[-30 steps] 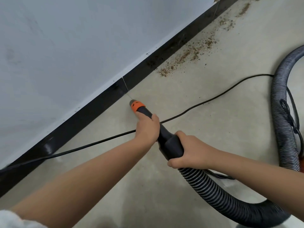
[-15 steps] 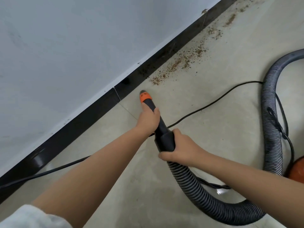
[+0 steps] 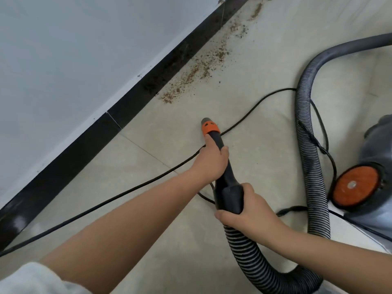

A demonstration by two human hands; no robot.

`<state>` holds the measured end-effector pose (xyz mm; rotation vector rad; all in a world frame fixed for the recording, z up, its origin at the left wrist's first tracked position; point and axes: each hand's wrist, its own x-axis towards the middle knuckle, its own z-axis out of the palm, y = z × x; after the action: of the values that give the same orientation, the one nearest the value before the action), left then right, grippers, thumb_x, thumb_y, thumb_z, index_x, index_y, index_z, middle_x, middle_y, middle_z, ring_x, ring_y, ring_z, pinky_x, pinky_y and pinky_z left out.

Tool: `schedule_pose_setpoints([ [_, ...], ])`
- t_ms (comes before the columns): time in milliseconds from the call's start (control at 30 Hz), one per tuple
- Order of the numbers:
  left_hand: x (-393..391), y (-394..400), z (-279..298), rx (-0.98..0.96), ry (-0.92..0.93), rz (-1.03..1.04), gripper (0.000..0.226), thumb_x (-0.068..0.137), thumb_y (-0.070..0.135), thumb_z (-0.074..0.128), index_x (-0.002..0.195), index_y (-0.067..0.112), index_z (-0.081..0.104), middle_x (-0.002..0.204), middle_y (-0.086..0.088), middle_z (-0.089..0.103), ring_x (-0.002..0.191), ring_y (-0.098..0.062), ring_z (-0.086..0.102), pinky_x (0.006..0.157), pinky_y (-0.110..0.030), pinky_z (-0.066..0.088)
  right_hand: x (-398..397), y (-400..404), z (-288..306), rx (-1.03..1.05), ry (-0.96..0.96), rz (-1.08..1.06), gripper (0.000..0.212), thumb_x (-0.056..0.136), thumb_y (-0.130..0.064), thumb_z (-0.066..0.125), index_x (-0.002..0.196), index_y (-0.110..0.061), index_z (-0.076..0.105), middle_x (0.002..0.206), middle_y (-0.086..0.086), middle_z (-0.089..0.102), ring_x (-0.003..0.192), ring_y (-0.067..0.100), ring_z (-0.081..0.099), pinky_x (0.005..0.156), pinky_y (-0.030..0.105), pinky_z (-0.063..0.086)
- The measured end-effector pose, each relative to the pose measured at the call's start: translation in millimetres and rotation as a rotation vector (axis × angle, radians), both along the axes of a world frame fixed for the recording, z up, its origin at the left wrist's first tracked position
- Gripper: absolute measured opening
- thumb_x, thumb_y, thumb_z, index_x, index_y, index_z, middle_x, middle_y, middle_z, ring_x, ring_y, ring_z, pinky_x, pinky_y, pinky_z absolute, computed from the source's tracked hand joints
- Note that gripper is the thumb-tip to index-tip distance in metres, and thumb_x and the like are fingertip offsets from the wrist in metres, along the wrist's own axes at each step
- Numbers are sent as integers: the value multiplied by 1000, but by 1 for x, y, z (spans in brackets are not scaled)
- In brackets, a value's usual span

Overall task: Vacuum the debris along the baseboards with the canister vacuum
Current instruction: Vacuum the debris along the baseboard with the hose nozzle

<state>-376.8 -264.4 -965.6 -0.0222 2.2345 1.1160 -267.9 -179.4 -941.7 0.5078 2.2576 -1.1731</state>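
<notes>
Nearest me, my right hand [image 3: 250, 215] is clenched round the black cuff where the ribbed hose [image 3: 254, 257] joins the nozzle [image 3: 220, 164]. Its fingers [image 3: 224, 216] wrap under the cuff, thumb on top. Just ahead at 12 o'clock, my left hand [image 3: 212, 162] grips the slim neck of the nozzle, fingers curled over it, just short of the orange collar.

The nozzle tip points toward 11 o'clock and sits above bare floor [image 3: 148, 209], right where the power cord [image 3: 106, 203] crosses under it. I cannot tell whether the tip touches the floor.

Debris [image 3: 197, 75]: a brown crumb trail hugging the baseboard [image 3: 131, 107], at about 12 o'clock from the tip, well apart from both hands. It runs away toward 1 o'clock along the wall foot.

Step in hand, as I judge it: carry the tip forward to the near end of the trail. To do it well, I'd lift over the cord rather than drag it, keep the mouth low and angled into the floor-baseboard seam, and sweep slowly along the wall. Canister [image 3: 364, 183] sits at 3 o'clock; hose has slack, so reach should hold.
</notes>
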Motion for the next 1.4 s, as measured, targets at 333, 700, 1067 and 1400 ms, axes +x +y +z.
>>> schedule_pose_setpoints([
  [333,27,45,15,61,-134,-101,61,101,30,30,149,8,-3,128,-19,49,108,-31,54,71,-31,44,39,27,21,27,-46,-214,51,70,-35,76,102,-19,40,90,-9,52,75,1,52,55,16,41],
  [700,-16,34,13,-12,-37,39,58,102,27,31,148,4,5,138,-21,42,119,-36,48,87,-39,45,-13,21,10,-90,16,-148,50,73,-28,76,107,-16,41,90,-8,49,75,3,51,56,18,43],
  [1067,-74,-20,-7,75,-54,294,53,101,32,34,146,10,19,139,-17,42,120,-36,47,95,-45,47,-86,-17,-24,-32,95,90,57,72,-36,75,105,-14,35,90,-4,47,81,13,54,59,25,46],
  [1400,-26,-23,61,-17,-188,347,44,101,26,30,142,14,20,121,-21,53,99,-36,57,90,-42,48,-38,5,29,-302,-304,247,55,80,-34,73,122,-11,47,98,-6,53,94,10,53,72,16,43],
])
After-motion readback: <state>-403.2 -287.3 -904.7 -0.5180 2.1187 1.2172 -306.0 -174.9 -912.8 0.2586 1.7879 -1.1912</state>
